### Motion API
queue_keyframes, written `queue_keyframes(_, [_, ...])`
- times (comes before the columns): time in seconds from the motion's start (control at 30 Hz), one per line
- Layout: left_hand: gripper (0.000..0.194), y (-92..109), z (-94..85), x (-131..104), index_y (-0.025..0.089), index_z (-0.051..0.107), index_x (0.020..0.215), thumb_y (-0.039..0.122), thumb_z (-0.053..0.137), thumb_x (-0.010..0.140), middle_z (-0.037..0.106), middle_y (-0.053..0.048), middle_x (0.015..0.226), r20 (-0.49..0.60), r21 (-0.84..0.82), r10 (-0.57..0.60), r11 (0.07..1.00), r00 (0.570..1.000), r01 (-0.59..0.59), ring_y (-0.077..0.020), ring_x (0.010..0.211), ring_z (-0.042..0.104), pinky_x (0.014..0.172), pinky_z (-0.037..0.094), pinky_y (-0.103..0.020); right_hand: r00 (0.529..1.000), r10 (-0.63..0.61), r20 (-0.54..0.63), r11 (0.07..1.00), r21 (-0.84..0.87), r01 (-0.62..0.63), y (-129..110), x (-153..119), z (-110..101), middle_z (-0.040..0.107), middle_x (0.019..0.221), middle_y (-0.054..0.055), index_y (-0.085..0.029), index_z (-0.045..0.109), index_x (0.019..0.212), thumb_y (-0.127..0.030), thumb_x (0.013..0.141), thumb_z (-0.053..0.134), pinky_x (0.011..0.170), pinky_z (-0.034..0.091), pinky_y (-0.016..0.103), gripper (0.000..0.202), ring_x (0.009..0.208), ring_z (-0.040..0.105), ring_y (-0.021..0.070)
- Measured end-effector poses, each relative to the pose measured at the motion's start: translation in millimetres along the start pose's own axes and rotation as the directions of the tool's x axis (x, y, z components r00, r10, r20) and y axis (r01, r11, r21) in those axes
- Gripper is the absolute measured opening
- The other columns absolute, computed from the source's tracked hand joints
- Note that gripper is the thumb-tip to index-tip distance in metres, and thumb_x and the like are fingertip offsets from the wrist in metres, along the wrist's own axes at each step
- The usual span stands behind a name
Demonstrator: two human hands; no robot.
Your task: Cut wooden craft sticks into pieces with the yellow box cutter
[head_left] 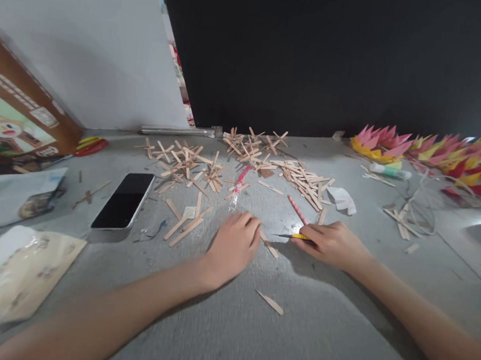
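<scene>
My right hand (330,244) is closed around a yellow craft knife (300,237), whose dark blade points left. My left hand (236,242) has its fingers curled on the grey surface; a thin wooden stick (270,245) sticks out from beside its fingertips toward the lower right. Whether the fingers pinch that stick is hard to see. Below the hands lies a loose pointed piece of wood (269,302). A red patterned pencil (297,210) rests just beyond my right hand. A pink-capped clear tube (240,187) lies ahead of my left hand.
Crossed wooden sticks (188,163) and a pile of loose sticks (304,181) lie ahead. At left are a phone (123,201), a plastic packet (26,278) and a brown box (20,105). Crumpled paper (342,200), a glue stick (390,171) and pink-yellow paper flowers (379,144) are right.
</scene>
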State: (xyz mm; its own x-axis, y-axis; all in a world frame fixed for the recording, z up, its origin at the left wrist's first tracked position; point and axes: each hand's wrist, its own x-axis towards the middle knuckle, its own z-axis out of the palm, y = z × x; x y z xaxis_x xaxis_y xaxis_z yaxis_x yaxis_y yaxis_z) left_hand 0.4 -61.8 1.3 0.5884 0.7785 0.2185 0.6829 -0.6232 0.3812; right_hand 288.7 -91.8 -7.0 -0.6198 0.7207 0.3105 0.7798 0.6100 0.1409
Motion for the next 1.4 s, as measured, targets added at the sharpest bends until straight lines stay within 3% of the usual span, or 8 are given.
queue_keyframes(0.1, [0.026, 13, 4.6, -9, 0.017, 0.070, 0.113, 0.033, 0.050, 0.109, 0.067, -0.012, 0.113, 0.019, 0.039, 0.030, 0.999, 0.999, -0.031, -0.0318, 0.110, 0.063, 0.097, 0.050, -0.048, 1.000, -0.025, 0.002, 0.999, -0.031, 0.025, 2, 0, -1, 0.069, 0.067, 0.001, -0.018, 0.069, 0.084, -0.044, 0.114, 0.046, 0.055, 0.025, 0.032, 0.046, 0.055, 0.060, 0.0120])
queue_keyframes(0.23, [0.050, 18, 8.8, -13, 0.015, 0.067, 0.134, 0.051, 0.067, 0.101, 0.065, -0.015, 0.133, 0.001, 0.004, 0.023, 1.000, 1.000, -0.023, -0.0365, 0.126, 0.059, 0.107, 0.048, -0.053, 0.996, -0.084, -0.032, 0.994, -0.073, 0.081, 2, 2, -8, 0.069, 0.068, 0.000, -0.019, 0.070, 0.089, -0.042, 0.115, 0.047, 0.056, 0.027, 0.033, 0.042, 0.055, 0.060, 0.0125])
queue_keyframes(0.37, [0.054, 3, 7.7, -2, 0.023, 0.066, 0.143, 0.047, 0.075, 0.096, 0.058, -0.013, 0.154, 0.053, -0.099, 0.063, 0.993, 0.997, -0.058, -0.0360, 0.146, 0.049, 0.119, 0.039, -0.055, 0.990, -0.127, -0.069, 0.991, -0.044, 0.124, -3, 3, -10, 0.069, 0.070, -0.001, -0.019, 0.071, 0.092, -0.040, 0.115, 0.048, 0.057, 0.028, 0.033, 0.038, 0.058, 0.063, 0.0127])
queue_keyframes(0.53, [0.070, -19, 1.9, 12, 0.037, 0.066, 0.147, 0.068, 0.079, 0.086, 0.037, -0.008, 0.174, 0.202, -0.149, 0.083, 0.987, 0.976, -0.053, -0.0451, 0.163, 0.023, 0.125, 0.017, -0.076, 0.996, -0.053, 0.066, 0.999, 0.002, 0.053, 2, 3, -3, 0.070, 0.070, 0.001, -0.018, 0.069, 0.090, -0.046, 0.117, 0.038, 0.057, 0.025, 0.033, 0.050, 0.056, 0.061, 0.0126])
queue_keyframes(0.67, [0.070, -19, -0.2, 11, 0.037, 0.062, 0.152, 0.066, 0.075, 0.089, 0.035, -0.008, 0.175, 0.207, -0.142, 0.092, 0.988, 0.974, -0.063, -0.0429, 0.164, 0.022, 0.127, 0.013, -0.075, 0.986, -0.017, 0.166, 1.000, 0.027, 0.013, 11, 2, -2, 0.071, 0.070, 0.001, -0.019, 0.067, 0.088, -0.049, 0.117, 0.032, 0.057, 0.023, 0.033, 0.055, 0.055, 0.060, 0.0130])
queue_keyframes(0.83, [0.068, -10, 1.1, 8, 0.034, 0.066, 0.147, 0.075, 0.065, 0.093, 0.040, -0.007, 0.173, 0.164, -0.125, 0.073, 0.991, 0.984, -0.053, -0.0387, 0.163, 0.027, 0.130, 0.008, -0.072, 0.992, -0.032, 0.124, 0.998, 0.052, 0.026, 17, 0, 1, 0.069, 0.068, 0.001, -0.019, 0.067, 0.088, -0.050, 0.117, 0.034, 0.058, 0.022, 0.034, 0.054, 0.054, 0.061, 0.0132])
queue_keyframes(1.4, [0.072, -9, 0.1, 11, 0.033, 0.067, 0.145, 0.075, 0.073, 0.087, 0.041, -0.007, 0.173, 0.191, -0.149, 0.038, 0.989, 0.981, -0.009, -0.0396, 0.162, 0.029, 0.130, 0.004, -0.073, 0.983, -0.037, 0.180, 0.999, 0.039, 0.031, 16, 3, -2, 0.070, 0.067, 0.001, -0.020, 0.065, 0.086, -0.047, 0.117, 0.035, 0.059, 0.020, 0.035, 0.051, 0.053, 0.059, 0.0140])
